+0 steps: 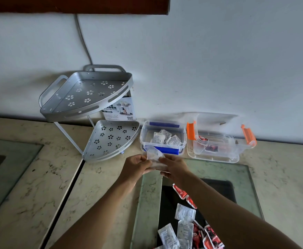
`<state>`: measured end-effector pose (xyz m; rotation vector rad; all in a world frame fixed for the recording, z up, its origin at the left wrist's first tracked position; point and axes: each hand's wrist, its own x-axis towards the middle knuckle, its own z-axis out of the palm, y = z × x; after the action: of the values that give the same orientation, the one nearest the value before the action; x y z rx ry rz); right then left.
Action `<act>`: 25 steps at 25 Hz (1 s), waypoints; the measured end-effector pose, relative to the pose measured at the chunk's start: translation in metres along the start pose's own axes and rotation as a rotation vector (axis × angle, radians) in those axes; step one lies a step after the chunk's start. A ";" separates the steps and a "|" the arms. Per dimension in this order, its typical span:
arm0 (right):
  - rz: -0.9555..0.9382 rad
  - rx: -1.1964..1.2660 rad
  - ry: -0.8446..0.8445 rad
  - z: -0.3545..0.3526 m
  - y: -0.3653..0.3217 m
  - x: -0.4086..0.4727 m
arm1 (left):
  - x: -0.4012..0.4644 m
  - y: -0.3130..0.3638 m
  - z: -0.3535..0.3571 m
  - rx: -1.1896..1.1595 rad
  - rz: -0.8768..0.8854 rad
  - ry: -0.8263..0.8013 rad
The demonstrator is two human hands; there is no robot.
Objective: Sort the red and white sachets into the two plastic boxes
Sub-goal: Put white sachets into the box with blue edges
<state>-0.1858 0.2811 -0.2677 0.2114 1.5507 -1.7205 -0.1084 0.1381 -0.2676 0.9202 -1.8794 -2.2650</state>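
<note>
Marble counter (39, 177) against a pale wall, glass-topped hob (240, 178) set into it, silver corner rack (86, 97) at the back left. Sort looks roughly part done — the blue-latched box (162, 137) holds a handful of white sachets (162, 138), and the orange-latched box (219, 144) beside it has a couple of red sachets (211, 147). Its lid looks propped against the wall behind. Plenty left: the mixed pile (186, 225) of red and white packets sits on the hob at the near edge, well apart from both boxes.

Both arms are stretched forward over the counter, hands meeting just in front of the blue-latched box. Left hand (138, 166) and right hand (174, 167) are pinched together on the held sachet (154, 157), a pale, clear-looking packet, fingers closed on its edges from either side. It's blurred — can't read it, but it looks like a white one, so my guess is it goes in the blue-latched box right behind it.
</note>
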 end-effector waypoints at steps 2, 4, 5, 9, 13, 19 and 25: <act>-0.014 0.029 0.016 0.001 -0.004 0.007 | 0.005 0.004 -0.004 0.033 0.019 -0.029; -0.059 0.068 0.037 0.000 -0.015 0.018 | 0.017 0.011 -0.003 0.046 0.042 -0.044; -0.098 0.081 0.055 -0.001 -0.022 0.025 | 0.025 0.016 -0.001 0.059 0.055 -0.043; -0.167 -0.139 0.157 -0.007 -0.052 0.045 | 0.062 0.035 0.013 0.181 0.096 -0.008; -0.316 -0.522 0.260 -0.021 -0.064 0.070 | 0.092 0.041 0.027 0.292 0.042 0.010; -0.331 -0.548 0.241 -0.024 -0.066 0.071 | 0.098 0.037 0.029 0.306 -0.030 0.007; -0.370 -0.409 0.118 -0.027 -0.041 0.050 | 0.079 0.023 0.021 0.137 -0.172 -0.003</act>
<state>-0.2558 0.2814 -0.2722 -0.1972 2.0909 -1.6336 -0.1905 0.1182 -0.2766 1.1388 -2.0530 -2.2510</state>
